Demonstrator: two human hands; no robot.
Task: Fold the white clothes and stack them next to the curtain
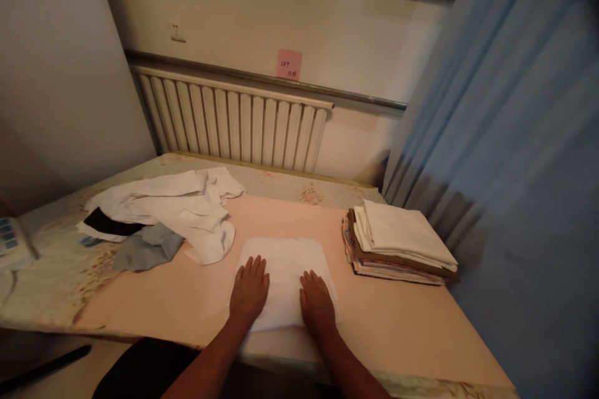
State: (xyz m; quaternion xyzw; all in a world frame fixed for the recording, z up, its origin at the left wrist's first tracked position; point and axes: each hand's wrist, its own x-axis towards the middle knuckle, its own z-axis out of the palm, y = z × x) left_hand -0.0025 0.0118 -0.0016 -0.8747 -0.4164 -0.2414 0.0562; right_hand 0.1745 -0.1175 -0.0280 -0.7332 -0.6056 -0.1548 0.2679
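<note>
A folded white cloth lies flat near the front edge of the table, roughly square in outline. My left hand rests palm down on its left side, with the fingers stretched out and pointing away from me. On the right side of the same cloth lies my right hand, also flat with its fingers extended. Neither hand grips anything. What kind of garment or linen the folded cloth is, I cannot tell.
Loose white clothing with a grey piece lies crumpled at the left. A folded fabric stack sits at the right beside a blue curtain. A telephone stands at the far left; a radiator lines the wall.
</note>
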